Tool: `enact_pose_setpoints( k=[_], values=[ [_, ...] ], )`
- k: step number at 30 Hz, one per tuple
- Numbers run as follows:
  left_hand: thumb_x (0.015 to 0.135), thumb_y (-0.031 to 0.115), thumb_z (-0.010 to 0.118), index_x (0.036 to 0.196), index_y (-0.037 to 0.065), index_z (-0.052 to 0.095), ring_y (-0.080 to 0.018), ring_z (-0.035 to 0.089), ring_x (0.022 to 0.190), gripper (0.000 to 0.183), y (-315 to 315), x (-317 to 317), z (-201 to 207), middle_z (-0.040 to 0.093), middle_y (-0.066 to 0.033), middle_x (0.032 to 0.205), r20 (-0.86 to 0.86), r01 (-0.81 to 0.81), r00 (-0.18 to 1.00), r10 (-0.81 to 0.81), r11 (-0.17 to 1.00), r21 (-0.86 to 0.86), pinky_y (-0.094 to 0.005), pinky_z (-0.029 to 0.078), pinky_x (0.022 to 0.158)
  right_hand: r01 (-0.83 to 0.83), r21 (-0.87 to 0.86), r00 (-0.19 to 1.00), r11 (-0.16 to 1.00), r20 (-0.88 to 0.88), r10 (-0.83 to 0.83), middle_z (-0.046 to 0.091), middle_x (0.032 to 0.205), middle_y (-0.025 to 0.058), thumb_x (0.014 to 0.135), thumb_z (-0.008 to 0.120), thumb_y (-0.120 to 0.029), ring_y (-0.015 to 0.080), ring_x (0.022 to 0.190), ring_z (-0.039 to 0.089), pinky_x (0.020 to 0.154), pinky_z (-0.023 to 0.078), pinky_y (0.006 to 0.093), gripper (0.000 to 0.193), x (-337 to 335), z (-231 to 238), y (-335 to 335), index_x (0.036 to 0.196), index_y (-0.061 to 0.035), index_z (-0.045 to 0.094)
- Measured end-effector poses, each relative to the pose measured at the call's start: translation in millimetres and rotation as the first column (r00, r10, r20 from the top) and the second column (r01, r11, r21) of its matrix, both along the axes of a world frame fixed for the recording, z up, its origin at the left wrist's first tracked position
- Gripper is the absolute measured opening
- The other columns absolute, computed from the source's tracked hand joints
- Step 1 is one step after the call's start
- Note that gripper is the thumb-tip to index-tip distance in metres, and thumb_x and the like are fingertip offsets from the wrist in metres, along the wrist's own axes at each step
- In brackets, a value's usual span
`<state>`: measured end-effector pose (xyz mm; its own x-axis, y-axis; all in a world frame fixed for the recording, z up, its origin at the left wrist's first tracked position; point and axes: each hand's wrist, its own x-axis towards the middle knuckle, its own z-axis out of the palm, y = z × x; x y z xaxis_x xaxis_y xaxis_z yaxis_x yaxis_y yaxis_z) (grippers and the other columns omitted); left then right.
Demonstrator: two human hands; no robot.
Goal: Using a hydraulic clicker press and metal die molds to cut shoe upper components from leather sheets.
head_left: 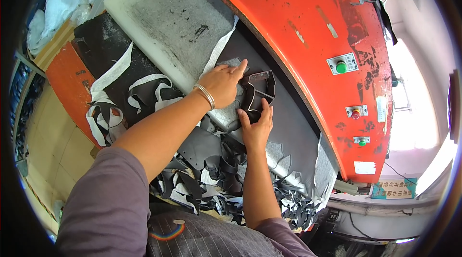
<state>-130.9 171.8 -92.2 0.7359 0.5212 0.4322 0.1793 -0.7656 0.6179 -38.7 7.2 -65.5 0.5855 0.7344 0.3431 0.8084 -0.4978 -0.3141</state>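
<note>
A metal cutting die (260, 91), an outline frame with a crossbar, stands on a dark grey sheet (293, 124) with a pale, fuzzy underside. My right hand (256, 128) grips its near edge, thumb on one side and fingers on the other. Left of the die, my left hand (222, 85), with bangles at the wrist, reaches over grey cut material (226, 115) on the board's edge. Its foremost finger is stretched out beside the die; the undersides of the fingers are hidden.
An orange press beam (308, 30) with green and red buttons spans the far right. A thick white cutting board (163, 26) lies at the upper left. Dark offcuts (199, 148) heap up near my body, and strips of scrap (108, 119) hang at the left.
</note>
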Motion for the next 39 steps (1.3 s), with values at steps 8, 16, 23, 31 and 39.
enact_pose_setpoints(
  k=[8,16,23,31,39],
  values=[
    [0.081,0.005,0.048,0.142,-0.006,0.025,-0.0270,0.057,0.104,0.066,1,-3,-1,0.066,-0.0073,0.114,0.014,0.011,1.000,-0.011,1.000,-0.018,-0.0385,0.038,0.101,0.088,0.080,0.986,0.993,-0.151,-0.076,0.050,0.131,0.0235,0.073,0.078,-0.037,0.0359,0.121,0.045,0.105,0.029,0.0422,0.095,-3,-10,-9,0.142,0.0043,0.028],
    [0.081,0.006,0.049,0.141,-0.007,0.026,-0.0243,0.056,0.111,0.066,2,2,-4,0.065,-0.0059,0.116,-0.035,0.036,0.999,-0.037,0.999,-0.011,-0.0380,0.034,0.104,0.142,-0.021,0.989,0.990,-0.051,-0.142,0.045,0.134,0.0280,0.074,0.075,-0.038,0.0399,0.121,0.046,0.104,0.032,0.0431,0.092,-2,-13,-2,0.138,0.0097,0.031],
    [0.080,0.006,0.049,0.141,-0.008,0.025,-0.0246,0.055,0.112,0.067,6,4,1,0.064,-0.0074,0.119,-0.013,0.060,0.998,-0.060,0.998,-0.010,-0.0382,0.034,0.103,0.121,-0.043,0.992,0.992,0.036,-0.120,0.047,0.131,0.0305,0.074,0.074,-0.036,0.0415,0.120,0.047,0.103,0.033,0.0435,0.090,2,-11,3,0.137,0.0117,0.031],
    [0.080,0.005,0.050,0.142,-0.008,0.020,-0.0287,0.055,0.111,0.070,-1,4,5,0.064,-0.0076,0.120,-0.008,-0.013,1.000,0.012,0.997,-0.074,-0.0385,0.034,0.104,0.097,-0.007,0.992,0.995,0.076,-0.096,0.047,0.131,0.0307,0.075,0.073,-0.037,0.0396,0.120,0.047,0.104,0.032,0.0437,0.089,0,-12,-2,0.136,0.0129,0.031],
    [0.080,0.006,0.050,0.140,-0.009,0.026,-0.0228,0.055,0.113,0.066,1,5,9,0.065,-0.0053,0.117,-0.009,0.019,1.000,-0.019,1.000,0.016,-0.0378,0.034,0.104,0.099,-0.027,0.993,0.995,0.060,-0.097,0.046,0.131,0.0306,0.076,0.072,-0.036,0.0408,0.120,0.046,0.104,0.031,0.0443,0.088,2,-2,0,0.136,0.0130,0.030]
  ],
)
